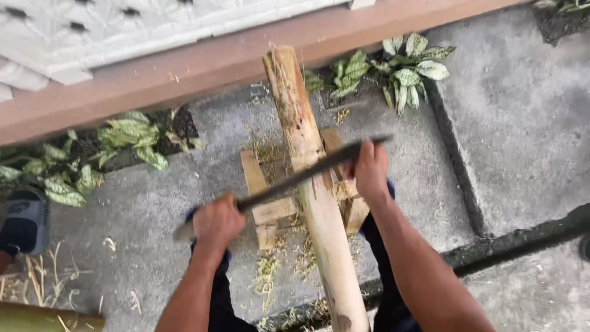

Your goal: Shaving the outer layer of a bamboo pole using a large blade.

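Dark steel: the long blade (295, 178) lies across the pale log (313, 190), left hand (216, 222) and right hand (369, 169) each clenched round an end. Even pull on both hands should shave best, log steady on the wooden stand (270, 215) amid shavings (265, 276).

Pole's (319, 203) near end cut off — blade (295, 178) blurred

Grey concrete ground (504, 123) carries small wooden stand (265, 212); pale shavings (265, 276) scattered around it, dry straw (37, 280) at left.
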